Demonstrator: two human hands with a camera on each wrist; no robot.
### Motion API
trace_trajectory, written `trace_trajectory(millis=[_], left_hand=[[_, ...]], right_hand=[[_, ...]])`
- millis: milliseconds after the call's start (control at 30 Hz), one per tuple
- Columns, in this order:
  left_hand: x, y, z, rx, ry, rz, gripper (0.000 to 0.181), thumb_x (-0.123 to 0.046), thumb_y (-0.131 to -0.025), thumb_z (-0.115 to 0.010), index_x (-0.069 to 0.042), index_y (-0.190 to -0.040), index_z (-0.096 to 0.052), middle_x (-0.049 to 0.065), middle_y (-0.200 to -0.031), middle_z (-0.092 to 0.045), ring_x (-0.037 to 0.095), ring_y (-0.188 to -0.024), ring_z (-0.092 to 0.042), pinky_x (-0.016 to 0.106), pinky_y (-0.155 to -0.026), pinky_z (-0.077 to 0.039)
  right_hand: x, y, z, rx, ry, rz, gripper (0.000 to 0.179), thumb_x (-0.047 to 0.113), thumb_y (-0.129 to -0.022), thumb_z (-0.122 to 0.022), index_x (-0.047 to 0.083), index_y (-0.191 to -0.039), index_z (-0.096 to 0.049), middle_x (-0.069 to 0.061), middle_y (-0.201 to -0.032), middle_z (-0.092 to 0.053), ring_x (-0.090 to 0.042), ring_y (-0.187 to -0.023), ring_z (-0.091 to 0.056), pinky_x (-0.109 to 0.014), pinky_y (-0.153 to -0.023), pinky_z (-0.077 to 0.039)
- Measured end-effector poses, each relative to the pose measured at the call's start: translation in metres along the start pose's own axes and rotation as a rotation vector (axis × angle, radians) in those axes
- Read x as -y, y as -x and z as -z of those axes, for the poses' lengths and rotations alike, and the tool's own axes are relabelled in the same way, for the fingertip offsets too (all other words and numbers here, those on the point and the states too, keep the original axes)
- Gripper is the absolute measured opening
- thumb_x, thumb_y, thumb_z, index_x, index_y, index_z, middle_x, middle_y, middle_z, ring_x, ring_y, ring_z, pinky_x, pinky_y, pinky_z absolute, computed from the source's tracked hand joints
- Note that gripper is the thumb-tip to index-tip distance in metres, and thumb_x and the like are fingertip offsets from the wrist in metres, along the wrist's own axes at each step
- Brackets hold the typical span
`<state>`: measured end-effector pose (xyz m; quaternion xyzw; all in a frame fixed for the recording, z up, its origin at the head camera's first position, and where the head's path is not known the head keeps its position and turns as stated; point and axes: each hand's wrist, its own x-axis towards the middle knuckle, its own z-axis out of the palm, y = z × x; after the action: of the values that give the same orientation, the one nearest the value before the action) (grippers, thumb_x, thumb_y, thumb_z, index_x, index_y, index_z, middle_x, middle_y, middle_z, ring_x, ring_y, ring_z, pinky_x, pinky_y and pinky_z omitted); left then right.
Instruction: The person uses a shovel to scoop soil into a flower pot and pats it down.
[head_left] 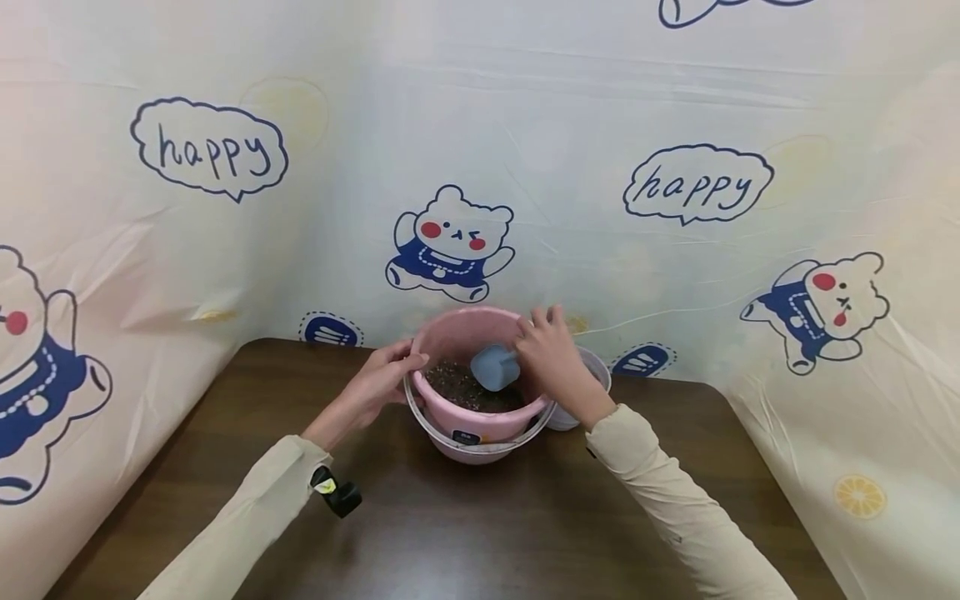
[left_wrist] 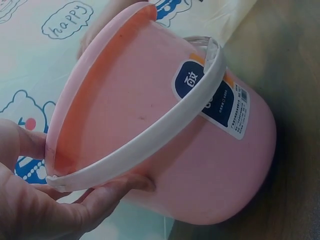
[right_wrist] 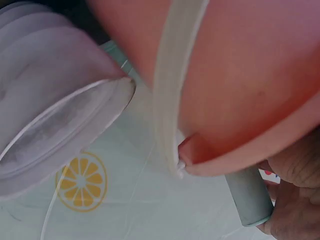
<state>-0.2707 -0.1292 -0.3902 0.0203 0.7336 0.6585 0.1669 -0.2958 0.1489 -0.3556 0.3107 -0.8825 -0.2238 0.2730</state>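
We see the left hand (head_left: 378, 379) gripping a round pink plastic bucket (head_left: 453, 337) at left. The right hand (head_left: 551, 354) holds a blue scoop (head_left: 493, 371) inside (over dark, grainy soil (head_left: 456, 388)).

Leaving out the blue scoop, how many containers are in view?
2: the pink bucket near the middle of the head view, and the pale tub at its right, partly hidden by the right hand. Any behind the bucket would be hidden.
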Motion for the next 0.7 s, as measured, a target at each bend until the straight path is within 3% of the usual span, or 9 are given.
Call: trace_trajectory(millis=[267,500,700], left_hand=[[0.0,-0.002,-0.002,0.013,0.009,0.0,0.062,-0.028,-0.108,-0.054,-0.01,-0.163,-0.034,0.02,-0.161,-0.038,0.041,-0.139,-0.044,0.061,-0.111,-0.046],[0.001,-0.002,-0.002,0.007,0.002,0.004,0.061,-0.029,-0.108,-0.053,-0.009,-0.163,-0.033,0.021,-0.16,-0.038,0.04,-0.135,-0.048,0.055,-0.107,-0.052],[0.001,-0.003,-0.001,0.005,-0.003,0.006,0.062,-0.03,-0.108,-0.053,-0.01,-0.163,-0.033,0.022,-0.16,-0.039,0.038,-0.13,-0.052,0.051,-0.104,-0.054]], right_hand=[[0.012,-0.009,-0.002,0.006,0.007,0.01,0.02,0.004,-0.092,-0.073,0.019,-0.081,-0.081,-0.003,-0.094,-0.071,-0.027,-0.097,-0.055,-0.048,-0.084,-0.041],[0.026,-0.017,0.0,0.07,0.041,0.053,0.019,0.014,-0.095,-0.07,0.024,-0.083,-0.081,-0.002,-0.099,-0.072,-0.026,-0.103,-0.057,-0.05,-0.087,-0.047],[0.027,-0.018,-0.005,0.082,-0.027,0.076,0.021,0.008,-0.096,-0.068,0.02,-0.085,-0.081,-0.006,-0.1,-0.071,-0.028,-0.104,-0.059,-0.052,-0.082,-0.049]])
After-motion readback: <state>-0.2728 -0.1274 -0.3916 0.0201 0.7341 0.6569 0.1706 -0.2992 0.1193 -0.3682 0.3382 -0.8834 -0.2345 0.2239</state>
